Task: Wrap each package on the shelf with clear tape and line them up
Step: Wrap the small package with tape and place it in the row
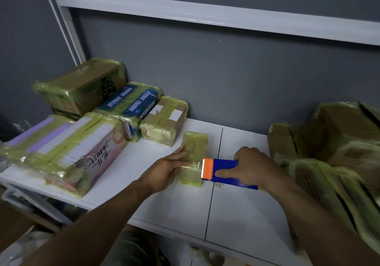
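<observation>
The small package (194, 152) is lying flat near the middle of the white shelf (236, 214), just right of the wrapped packages (162, 119). The step is calling, I judge, for firm downward pressure and a taut, straight pull, so the strip is going on without wrinkles. The left hand (170, 167) is pressing the package with fingers fairly straight, while the right hand (250, 165) is gripping the blue tape dispenser (224, 171), its orange toothed edge meeting the package (the tape itself is hard to see)
</observation>
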`<move>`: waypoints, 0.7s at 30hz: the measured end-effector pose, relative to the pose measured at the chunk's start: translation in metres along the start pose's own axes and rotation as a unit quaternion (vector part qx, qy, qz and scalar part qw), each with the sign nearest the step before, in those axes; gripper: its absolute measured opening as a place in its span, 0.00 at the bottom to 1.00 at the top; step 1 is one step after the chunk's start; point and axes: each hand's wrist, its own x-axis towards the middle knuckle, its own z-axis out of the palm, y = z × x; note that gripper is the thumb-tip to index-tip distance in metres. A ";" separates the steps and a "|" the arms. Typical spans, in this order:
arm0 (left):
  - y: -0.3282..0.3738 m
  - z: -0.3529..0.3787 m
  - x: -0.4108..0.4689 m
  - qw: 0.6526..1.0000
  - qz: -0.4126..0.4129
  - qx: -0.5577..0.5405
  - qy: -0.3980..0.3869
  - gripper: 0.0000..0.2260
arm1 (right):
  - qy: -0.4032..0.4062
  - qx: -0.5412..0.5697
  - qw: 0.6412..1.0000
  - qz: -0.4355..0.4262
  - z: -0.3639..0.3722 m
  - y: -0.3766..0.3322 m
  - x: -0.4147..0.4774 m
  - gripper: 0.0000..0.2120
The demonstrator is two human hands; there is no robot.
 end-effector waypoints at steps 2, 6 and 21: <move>0.000 0.002 -0.004 1.000 0.003 0.012 0.007 0.18 | -0.006 -0.001 1.000 -0.002 0.005 0.001 0.000 0.32; -0.002 0.008 -0.005 0.998 -0.039 0.042 -0.014 0.20 | -0.013 -0.001 1.000 0.005 0.013 0.004 0.006 0.33; -0.006 0.007 0.009 0.995 -0.032 0.090 -0.041 0.17 | -0.016 0.075 0.997 0.004 0.017 0.009 0.007 0.30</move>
